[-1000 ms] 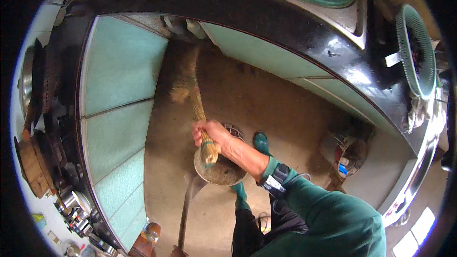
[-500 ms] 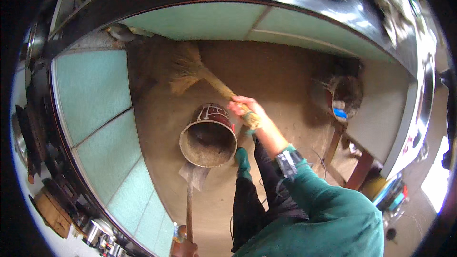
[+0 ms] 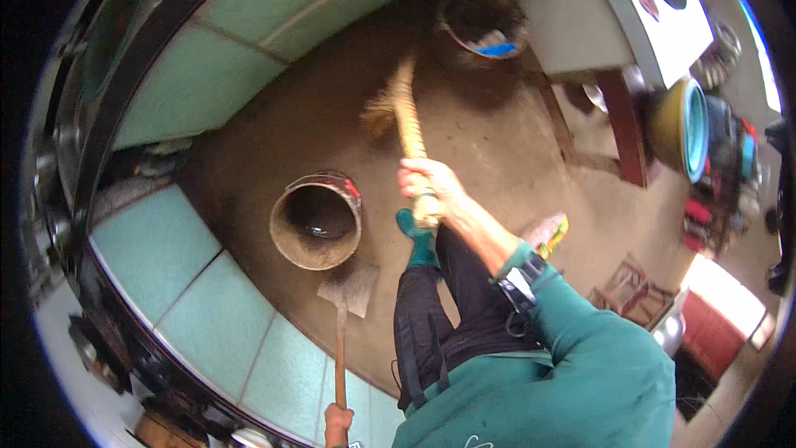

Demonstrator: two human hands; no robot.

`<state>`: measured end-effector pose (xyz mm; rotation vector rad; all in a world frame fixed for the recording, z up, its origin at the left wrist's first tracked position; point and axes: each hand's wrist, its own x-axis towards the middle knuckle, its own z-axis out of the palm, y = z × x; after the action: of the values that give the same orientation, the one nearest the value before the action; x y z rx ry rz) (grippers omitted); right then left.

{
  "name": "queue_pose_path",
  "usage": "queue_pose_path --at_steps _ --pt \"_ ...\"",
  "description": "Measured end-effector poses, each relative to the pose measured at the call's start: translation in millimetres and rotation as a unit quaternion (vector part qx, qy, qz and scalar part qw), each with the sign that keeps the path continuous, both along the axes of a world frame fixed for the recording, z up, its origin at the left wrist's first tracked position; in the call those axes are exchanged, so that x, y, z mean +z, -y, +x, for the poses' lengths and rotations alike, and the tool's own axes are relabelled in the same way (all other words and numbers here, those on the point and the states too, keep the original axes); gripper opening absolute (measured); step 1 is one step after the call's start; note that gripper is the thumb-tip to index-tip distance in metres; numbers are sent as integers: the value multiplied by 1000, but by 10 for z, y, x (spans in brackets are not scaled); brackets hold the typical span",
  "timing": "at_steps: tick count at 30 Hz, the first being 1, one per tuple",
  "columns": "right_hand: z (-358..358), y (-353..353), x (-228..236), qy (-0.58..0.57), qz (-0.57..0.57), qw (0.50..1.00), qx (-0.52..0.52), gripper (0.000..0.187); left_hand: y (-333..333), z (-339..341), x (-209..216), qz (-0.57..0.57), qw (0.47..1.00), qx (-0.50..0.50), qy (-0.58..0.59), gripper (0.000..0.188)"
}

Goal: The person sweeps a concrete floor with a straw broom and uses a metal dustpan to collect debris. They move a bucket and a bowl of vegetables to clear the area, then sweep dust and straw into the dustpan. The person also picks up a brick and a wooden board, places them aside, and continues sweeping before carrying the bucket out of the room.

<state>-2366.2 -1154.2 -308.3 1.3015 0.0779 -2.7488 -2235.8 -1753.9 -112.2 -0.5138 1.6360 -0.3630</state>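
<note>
My right hand (image 3: pixel 435 187) is wrapped round the bound handle of a straw broom (image 3: pixel 410 129). The bristles point away from me and rest on or just over the brown floor, partly blurred. At the lower left, my left hand (image 3: pixel 338 425) grips the wooden handle of a small shovel (image 3: pixel 350 289). The flat blade lies at floor level, close below an old bucket (image 3: pixel 303 255). That bucket has a dark red outside, a wire handle and a dirty inside, and its mouth faces me. It stands left of my green-shod foot (image 3: pixel 419 245).
Pale green cabinet doors (image 3: pixel 207 303) line the left and far sides. A round container (image 3: pixel 477 56) holding a blue item sits at the far wall. To the right are a reddish wooden leg (image 3: pixel 622 129), a yellow and blue basin (image 3: pixel 693 129) and a small wooden stool (image 3: pixel 634 292).
The view has turned to the right. The broom has swung from the far-left cabinet corner toward the round container. My left hand on the shovel handle now shows more clearly.
</note>
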Motion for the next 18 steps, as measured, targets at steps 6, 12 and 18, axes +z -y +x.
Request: queue_pose_path --at_steps 6,12,18 --pt "-536 -719 -712 -42 10 996 -75 19 -215 -164 62 -17 996 82 -36 14" --pt "917 -958 -956 -92 -6 976 -196 24 -456 -215 24 -19 998 55 -37 13" --pt "3523 -780 -66 72 -125 964 -221 26 -904 -349 30 -13 1000 14 -22 13"
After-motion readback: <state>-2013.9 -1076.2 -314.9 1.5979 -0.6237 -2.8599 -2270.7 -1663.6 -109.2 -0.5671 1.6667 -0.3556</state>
